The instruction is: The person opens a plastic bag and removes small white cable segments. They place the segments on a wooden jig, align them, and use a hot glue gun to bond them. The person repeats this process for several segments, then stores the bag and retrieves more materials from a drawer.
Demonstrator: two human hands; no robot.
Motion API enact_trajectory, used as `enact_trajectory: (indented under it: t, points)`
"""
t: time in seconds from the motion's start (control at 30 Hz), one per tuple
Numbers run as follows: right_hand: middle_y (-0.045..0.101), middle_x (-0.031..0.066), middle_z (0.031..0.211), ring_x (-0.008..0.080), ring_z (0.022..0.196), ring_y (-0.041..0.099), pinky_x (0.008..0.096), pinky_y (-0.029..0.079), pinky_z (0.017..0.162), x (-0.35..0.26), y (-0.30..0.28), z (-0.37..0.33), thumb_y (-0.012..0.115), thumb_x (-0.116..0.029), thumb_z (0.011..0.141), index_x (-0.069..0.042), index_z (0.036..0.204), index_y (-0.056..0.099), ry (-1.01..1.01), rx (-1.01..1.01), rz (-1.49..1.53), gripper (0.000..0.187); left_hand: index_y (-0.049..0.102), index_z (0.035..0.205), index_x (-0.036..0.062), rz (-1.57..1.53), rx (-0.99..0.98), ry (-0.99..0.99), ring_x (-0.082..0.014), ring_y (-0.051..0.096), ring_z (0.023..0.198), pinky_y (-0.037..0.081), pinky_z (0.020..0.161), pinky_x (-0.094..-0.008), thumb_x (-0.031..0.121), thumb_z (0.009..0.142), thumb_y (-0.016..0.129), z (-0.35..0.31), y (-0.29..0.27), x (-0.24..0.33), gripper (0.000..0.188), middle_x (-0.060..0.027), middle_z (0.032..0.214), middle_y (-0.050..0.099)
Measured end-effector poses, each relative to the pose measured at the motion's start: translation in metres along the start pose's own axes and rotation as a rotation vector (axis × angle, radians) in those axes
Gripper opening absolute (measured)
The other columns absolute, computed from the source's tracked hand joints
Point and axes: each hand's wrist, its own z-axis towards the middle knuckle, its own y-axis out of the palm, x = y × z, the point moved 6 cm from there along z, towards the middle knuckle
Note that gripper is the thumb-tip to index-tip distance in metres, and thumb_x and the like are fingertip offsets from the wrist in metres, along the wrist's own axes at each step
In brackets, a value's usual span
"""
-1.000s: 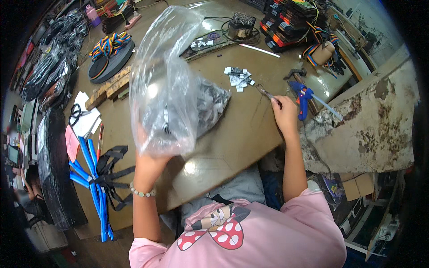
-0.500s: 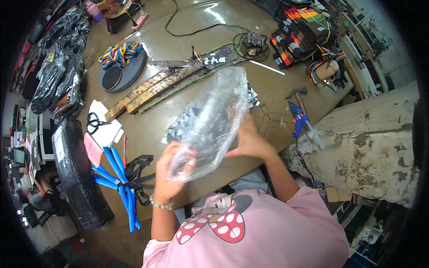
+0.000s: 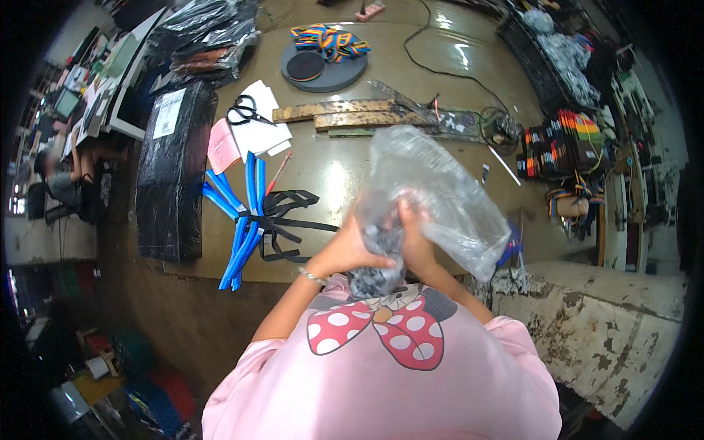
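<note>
Close to my body I hold a clear plastic bag (image 3: pixel 458 198) between both hands. My left hand (image 3: pixel 357 246) is closed round the bag's lower left side, its thumb over a bunched part with small grey and black pieces (image 3: pixel 380 273) showing through. My right hand (image 3: pixel 416 238) grips the bag from the right, its fingers partly covered by the plastic and blurred. The loose, crumpled part of the bag spreads up and to the right above the table. What exactly the small pieces are, I cannot tell.
Blue tubes with black straps (image 3: pixel 253 220), black scissors (image 3: pixel 248 111) on papers and a black-wrapped box (image 3: pixel 172 176) lie to the left. Metal bars (image 3: pixel 359 117) lie ahead, with a grey webbing roll (image 3: pixel 330 77) behind. A blue glue gun (image 3: pixel 511 246) is at right. One person sits far left.
The bag has come off the table toward my body, and its loose part now points right. My hands have drawn close together on it. The view has turned.
</note>
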Motion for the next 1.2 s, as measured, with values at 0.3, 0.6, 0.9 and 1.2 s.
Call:
enact_trajectory:
  t: [0.3, 0.6, 0.9, 1.2]
  points:
    - [0.052, 0.0146, 0.123, 0.0289, 0.113, 0.049, 0.0518, 0.021, 0.104, -0.100, 0.059, 0.004, 0.067, -0.028, 0.070, -0.009, 0.125, 0.050, -0.735, -0.389, -1.486, 0.060, 0.055, 0.115, 0.0017, 0.196, -0.490, 0.221, -0.0252, 0.048, 0.113, 0.031, 0.103, -0.0373, 0.034, 0.074, 0.071, 0.032, 0.034, -0.017, 0.055, -0.0123, 0.116, 0.056]
    - [0.047, 0.0164, 0.129, 0.0240, 0.111, 0.044, 0.0346, 0.034, 0.093, -0.141, 0.049, 0.008, 0.071, -0.024, 0.067, -0.004, 0.139, 0.030, -0.807, -0.354, -1.006, 0.085, 0.061, 0.107, 0.0049, 0.108, -0.029, 0.497, -0.0333, 0.059, 0.094, 0.044, 0.086, -0.0431, 0.034, 0.081, 0.062, 0.053, 0.068, 0.003, 0.039, -0.0192, 0.102, 0.062]
    - [0.055, 0.0143, 0.098, 0.0133, 0.054, 0.050, 0.0244, 0.041, 0.046, -0.102, 0.029, 0.022, 0.059, -0.016, 0.082, -0.005, 0.129, 0.036, -0.510, -0.301, -0.568, 0.054, 0.061, 0.079, 0.0007, 0.012, -0.336, 0.202, -0.0267, 0.059, 0.072, 0.046, 0.066, -0.0371, 0.026, 0.071, 0.071, 0.083, 0.117, -0.110, 0.028, -0.0146, 0.078, 0.064]
    - [0.052, 0.0086, 0.066, 0.0170, 0.052, 0.049, 0.0250, 0.040, 0.044, -0.179, -0.029, -0.029, 0.043, -0.034, 0.096, 0.004, 0.086, 0.052, -1.220, 0.184, -0.462, 0.040, 0.057, 0.075, 0.0006, 0.354, -0.145, 0.613, -0.0314, 0.053, 0.083, 0.042, 0.079, -0.0394, 0.024, 0.074, 0.069, 0.069, 0.070, -0.038, 0.027, -0.0140, 0.075, 0.058]
